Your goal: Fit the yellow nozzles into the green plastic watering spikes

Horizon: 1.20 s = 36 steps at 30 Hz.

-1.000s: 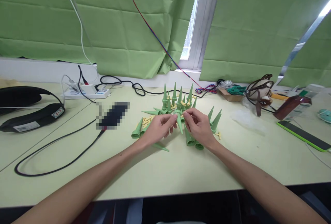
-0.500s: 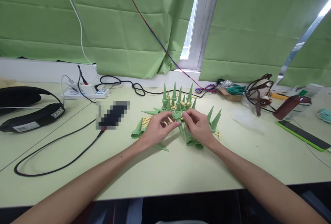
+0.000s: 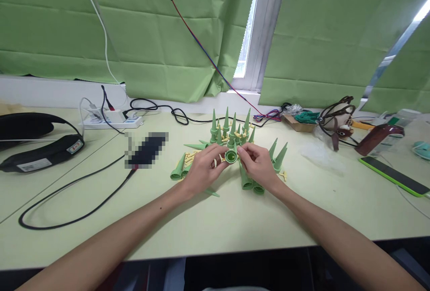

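Between my hands a green plastic watering spike [image 3: 231, 156] is held above the table, its round open end facing me. My left hand [image 3: 205, 165] is closed on its left side, thumb and fingers around the rim. My right hand [image 3: 257, 162] pinches it from the right; a small yellow bit shows by those fingertips, mostly hidden. Behind my hands, several finished-looking spikes [image 3: 214, 125] stand upright with yellow valves on them. By my left hand lie yellow valves [image 3: 191, 160] and a loose spike [image 3: 178, 172]. Below my right hand, another spike [image 3: 247, 183] lies with its opening toward me.
Two spikes [image 3: 279, 159] stand right of my right hand, near a yellow valve [image 3: 284, 175]. A phone in a green case [image 3: 393, 175], a dark red bottle [image 3: 379, 140] and crumpled plastic [image 3: 320, 154] lie farther right. On the left are a power strip [image 3: 114, 123] and a looping black cable [image 3: 67, 224].
The held spike has tipped so its open end now faces me; half a second ago the rim was seen from the side and its point hung downward. Both hands stay nearly in place.
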Tool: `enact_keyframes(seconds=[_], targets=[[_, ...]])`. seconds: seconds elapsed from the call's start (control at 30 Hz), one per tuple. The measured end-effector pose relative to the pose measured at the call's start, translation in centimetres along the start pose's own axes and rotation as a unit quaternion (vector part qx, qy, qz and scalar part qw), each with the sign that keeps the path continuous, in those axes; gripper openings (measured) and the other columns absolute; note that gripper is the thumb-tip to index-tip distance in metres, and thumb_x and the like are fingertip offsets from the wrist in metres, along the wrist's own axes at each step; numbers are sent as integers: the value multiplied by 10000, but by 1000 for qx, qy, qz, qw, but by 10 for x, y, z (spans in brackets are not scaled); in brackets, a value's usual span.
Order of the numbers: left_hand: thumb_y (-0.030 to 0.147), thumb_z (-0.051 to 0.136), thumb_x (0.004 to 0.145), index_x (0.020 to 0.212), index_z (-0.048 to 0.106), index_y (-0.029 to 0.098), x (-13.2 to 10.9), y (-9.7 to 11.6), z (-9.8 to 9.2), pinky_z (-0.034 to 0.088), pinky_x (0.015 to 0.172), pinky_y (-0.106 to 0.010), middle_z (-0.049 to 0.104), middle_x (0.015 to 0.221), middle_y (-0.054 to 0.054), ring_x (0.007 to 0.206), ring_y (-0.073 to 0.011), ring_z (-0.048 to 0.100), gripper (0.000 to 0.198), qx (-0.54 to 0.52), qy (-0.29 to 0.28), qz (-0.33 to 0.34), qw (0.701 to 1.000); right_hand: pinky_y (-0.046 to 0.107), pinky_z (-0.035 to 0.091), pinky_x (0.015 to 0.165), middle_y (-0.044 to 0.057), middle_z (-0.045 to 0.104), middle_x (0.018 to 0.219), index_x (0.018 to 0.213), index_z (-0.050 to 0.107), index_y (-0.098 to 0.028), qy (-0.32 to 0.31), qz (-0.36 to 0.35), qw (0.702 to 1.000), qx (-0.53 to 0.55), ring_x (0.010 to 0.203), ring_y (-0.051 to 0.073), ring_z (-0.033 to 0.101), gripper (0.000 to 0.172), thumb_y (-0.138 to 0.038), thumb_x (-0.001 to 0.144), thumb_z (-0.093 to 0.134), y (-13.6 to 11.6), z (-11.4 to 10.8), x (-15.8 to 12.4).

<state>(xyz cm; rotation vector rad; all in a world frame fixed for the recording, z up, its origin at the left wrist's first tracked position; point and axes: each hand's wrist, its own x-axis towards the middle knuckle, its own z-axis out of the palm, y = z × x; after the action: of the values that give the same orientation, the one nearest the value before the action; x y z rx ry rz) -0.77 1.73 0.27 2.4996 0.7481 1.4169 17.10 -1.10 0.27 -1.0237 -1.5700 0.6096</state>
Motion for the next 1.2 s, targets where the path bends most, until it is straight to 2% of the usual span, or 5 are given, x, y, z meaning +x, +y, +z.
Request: enact_keyframes(seconds=[0.37,0.53,0.67,0.8,1.2], targets=[[312,661,822,890,547,181,6,4,-1,440,500,-184,588,758,13,604,-93,549,186,-136,-35,-208,968,216,342,448,-47,479,557,774,566,-186,12,-15,998,56,458,75,427,254,-364,953,537,1,2,-1],[479,501,926,802,585,156,8,0,-1,421,439,-221,547,566,13,452,-99,499,357,-276,-104,-286,911,219,356,451,-41,497,586,799,580,-188,16,-27,997,74,464,76,438,227,-344,958,533,0,2,-1],[576,463,919,712,582,130,9,-1,0,456,456,-250,610,629,-51,510,-137,577,506,-364,-145,-333,858,226,369,470,-32,516,609,812,591,-186,3,-35,997,64,482,79,453,212,-331,957,538,0,1,-1],[576,499,904,795,597,125,8,0,1,457,456,-245,613,678,-55,546,-143,593,474,-421,-164,-346,822,229,367,479,-26,529,619,817,590,-186,-12,-38,998,49,492,82,454,206,-329,956,538,0,1,-1],[507,530,917,797,560,151,7,-1,-3,434,506,-234,575,611,0,511,-107,540,377,-390,-165,-307,852,237,346,472,-40,489,570,796,561,-185,-27,-35,999,19,475,89,428,221,-340,951,528,-3,-1,-1]])
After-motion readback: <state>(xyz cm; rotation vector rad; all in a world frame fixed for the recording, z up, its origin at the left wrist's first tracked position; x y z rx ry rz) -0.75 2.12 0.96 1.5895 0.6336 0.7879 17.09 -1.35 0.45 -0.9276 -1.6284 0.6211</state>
